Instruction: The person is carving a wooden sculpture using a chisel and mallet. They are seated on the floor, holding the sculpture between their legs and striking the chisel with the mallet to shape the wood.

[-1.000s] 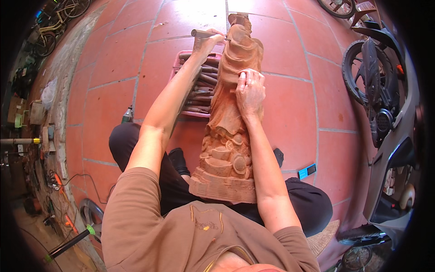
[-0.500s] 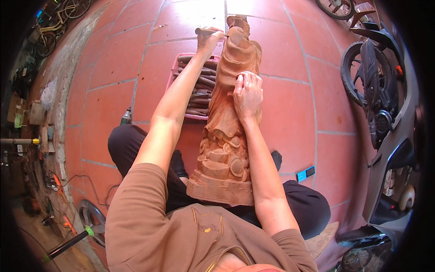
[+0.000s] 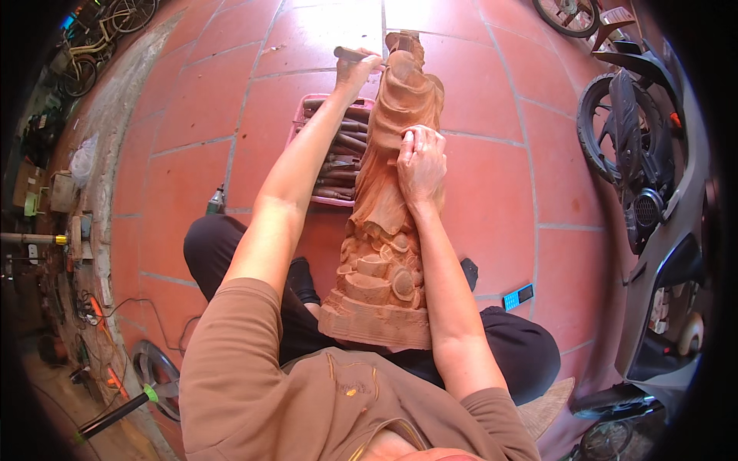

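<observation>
A carved reddish-brown wooden statue [image 3: 388,203] of a robed figure lies between my legs, its stepped base toward me and its head at the far end. My left hand [image 3: 354,72] is closed around the wooden handle of a carving tool [image 3: 350,54], beside the statue's upper part. The tool's working end is too small to make out. My right hand [image 3: 421,167] grips the statue's right side at the middle of the robe, fingers curled over it. Left of the statue stands a pink basket [image 3: 332,203] filled with several wooden-handled tools [image 3: 350,157].
A blue phone [image 3: 518,296] lies on the red tiles [image 3: 492,184] by my right knee. A green bottle-like object [image 3: 216,201] stands near my left knee. Motorbike parts [image 3: 626,146] line the right side. Bicycles [image 3: 92,50] and a cable [image 3: 157,307] are at the left.
Almost nothing differs. Both hands keep their places on the tool and the statue, and the whole view has shifted only slightly.
</observation>
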The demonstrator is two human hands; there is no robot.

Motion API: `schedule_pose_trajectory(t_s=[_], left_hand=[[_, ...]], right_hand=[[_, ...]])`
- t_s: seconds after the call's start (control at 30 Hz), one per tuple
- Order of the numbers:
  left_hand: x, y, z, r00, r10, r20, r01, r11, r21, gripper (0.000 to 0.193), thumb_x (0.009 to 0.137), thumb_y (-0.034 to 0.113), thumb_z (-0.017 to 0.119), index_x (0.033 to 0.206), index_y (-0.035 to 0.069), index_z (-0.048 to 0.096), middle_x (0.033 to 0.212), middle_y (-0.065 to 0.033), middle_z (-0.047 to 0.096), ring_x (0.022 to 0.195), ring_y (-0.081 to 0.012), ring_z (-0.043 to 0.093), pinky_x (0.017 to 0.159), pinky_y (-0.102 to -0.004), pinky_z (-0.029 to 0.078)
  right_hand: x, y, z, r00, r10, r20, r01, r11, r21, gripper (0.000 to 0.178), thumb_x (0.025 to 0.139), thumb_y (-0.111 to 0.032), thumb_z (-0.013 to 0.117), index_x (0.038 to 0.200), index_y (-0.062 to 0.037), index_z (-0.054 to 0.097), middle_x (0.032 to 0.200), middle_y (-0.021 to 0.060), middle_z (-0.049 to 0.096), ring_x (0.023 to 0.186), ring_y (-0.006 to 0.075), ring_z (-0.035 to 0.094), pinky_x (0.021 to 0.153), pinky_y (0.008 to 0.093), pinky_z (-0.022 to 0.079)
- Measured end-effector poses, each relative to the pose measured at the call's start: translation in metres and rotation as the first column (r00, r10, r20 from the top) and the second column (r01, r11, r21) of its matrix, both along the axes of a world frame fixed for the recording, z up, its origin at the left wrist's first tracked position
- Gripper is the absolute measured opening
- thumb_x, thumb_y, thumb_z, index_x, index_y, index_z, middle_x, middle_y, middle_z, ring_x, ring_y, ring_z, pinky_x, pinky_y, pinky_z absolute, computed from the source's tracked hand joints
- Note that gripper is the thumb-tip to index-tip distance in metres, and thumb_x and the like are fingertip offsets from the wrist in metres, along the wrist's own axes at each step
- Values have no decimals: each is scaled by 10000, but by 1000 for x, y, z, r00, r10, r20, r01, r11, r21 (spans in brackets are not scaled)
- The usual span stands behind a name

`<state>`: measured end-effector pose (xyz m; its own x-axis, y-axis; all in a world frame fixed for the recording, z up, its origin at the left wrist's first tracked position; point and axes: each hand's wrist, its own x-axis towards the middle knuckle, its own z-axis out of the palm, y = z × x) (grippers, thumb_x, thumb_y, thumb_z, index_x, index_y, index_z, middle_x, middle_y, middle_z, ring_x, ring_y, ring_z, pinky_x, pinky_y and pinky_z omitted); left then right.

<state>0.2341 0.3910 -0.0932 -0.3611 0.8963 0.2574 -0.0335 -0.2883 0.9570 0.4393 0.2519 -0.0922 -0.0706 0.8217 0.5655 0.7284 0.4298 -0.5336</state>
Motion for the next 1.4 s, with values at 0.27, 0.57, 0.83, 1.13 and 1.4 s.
schedule_pose_trajectory(t_s=[0.27, 0.57, 0.83, 1.13, 1.4], left_hand=[[6, -23, 11, 995, -66, -77, 59, 994, -95, 124, 844, 48, 691, 939, -27, 663, 879, -154, 704, 764, -226, 727, 717, -309, 590], [-3, 0, 2, 997, 3, 77, -6, 999, 49, 82, 826, 36, 687, 873, -32, 682, 820, -125, 709, 713, -192, 718, 640, -295, 583], [11, -17, 10, 994, -6, -106, -2, 998, -69, 91, 854, 53, 674, 904, -23, 669, 874, -136, 709, 762, -213, 724, 713, -304, 579], [-2, -6, 13, 999, -29, -36, 28, 999, -26, 126, 869, 82, 688, 932, -27, 672, 880, -138, 709, 767, -213, 723, 708, -304, 580], [17, -21, 10, 990, 19, -140, -28, 998, -59, 87, 863, 59, 673, 886, -25, 675, 820, -122, 705, 736, -207, 721, 691, -301, 587]], right_hand=[[3, 0, -1, 999, -33, 16, 33, 999, -4, 135, 945, -216, 571, 966, -132, 674, 1065, -6, 664, 1090, 226, 582, 835, 402, 493], [-3, -1, 1, 1000, 2, 15, -2, 1000, 15, 128, 944, -213, 575, 957, -130, 672, 1060, -8, 664, 1079, 223, 584, 823, 397, 497], [2, 1, 0, 1000, -17, 12, 17, 1000, 10, 125, 943, -212, 578, 958, -134, 673, 1048, -6, 663, 1081, 221, 585, 829, 400, 495], [0, 0, 1, 1000, -13, 8, 13, 1000, -3, 121, 942, -210, 578, 953, -136, 673, 1053, -8, 661, 1074, 219, 586, 829, 395, 492], [2, 0, 1, 1000, -15, 11, 15, 1000, 0, 118, 941, -206, 576, 946, -132, 667, 1052, -6, 660, 1073, 221, 586, 826, 398, 492]])
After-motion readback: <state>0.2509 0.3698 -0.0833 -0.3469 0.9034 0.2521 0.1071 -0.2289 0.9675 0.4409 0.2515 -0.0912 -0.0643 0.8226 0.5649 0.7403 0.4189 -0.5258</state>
